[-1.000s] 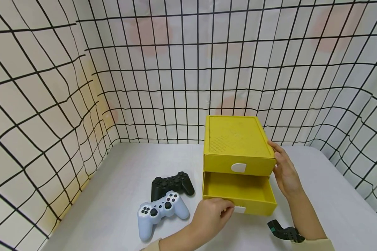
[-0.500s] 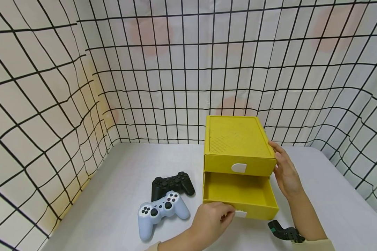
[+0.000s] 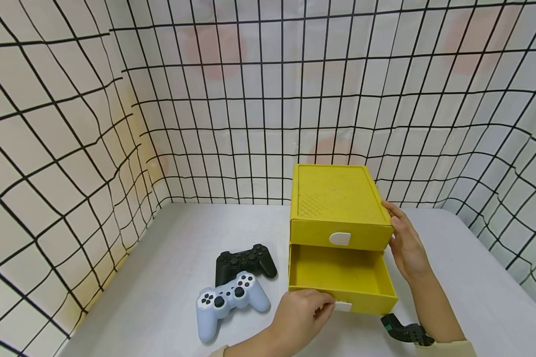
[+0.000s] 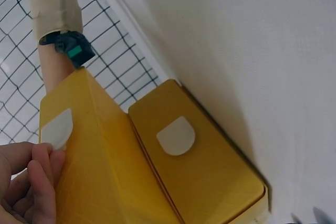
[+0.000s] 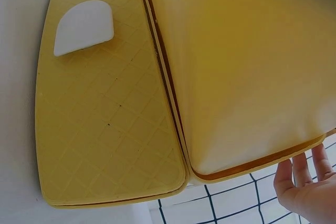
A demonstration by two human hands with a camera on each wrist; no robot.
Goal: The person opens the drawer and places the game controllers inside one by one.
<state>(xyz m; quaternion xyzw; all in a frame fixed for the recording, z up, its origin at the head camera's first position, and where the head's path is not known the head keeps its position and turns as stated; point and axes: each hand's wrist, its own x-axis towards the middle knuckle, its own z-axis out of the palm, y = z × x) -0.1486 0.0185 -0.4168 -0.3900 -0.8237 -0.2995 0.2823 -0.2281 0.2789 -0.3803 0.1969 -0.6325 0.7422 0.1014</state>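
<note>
A yellow two-drawer box (image 3: 337,196) stands upright right of centre in the head view. Its lower drawer (image 3: 366,300) is pulled well out, with bare yellow floor inside. The upper drawer (image 3: 312,233), with a white tab, is closed. My left hand (image 3: 301,317) pinches the lower drawer's white tab (image 3: 343,306); the left wrist view shows thumb and fingers at this tab (image 4: 59,129). On the box's right side rests my right hand (image 3: 408,248), fingers extended along the wall. In the right wrist view its fingertips (image 5: 299,169) touch the box's edge.
Left of the box lie a black game controller (image 3: 247,263) and a light blue one (image 3: 230,300) that overlaps it. A black wire grid (image 3: 250,129) rises behind and along both sides of the white table (image 3: 161,277). A black strap device (image 3: 406,329) sits on the right wrist.
The lower drawer has slid a little further out toward me, with my left hand moving along on its tab. The right hand and both controllers have stayed in place.
</note>
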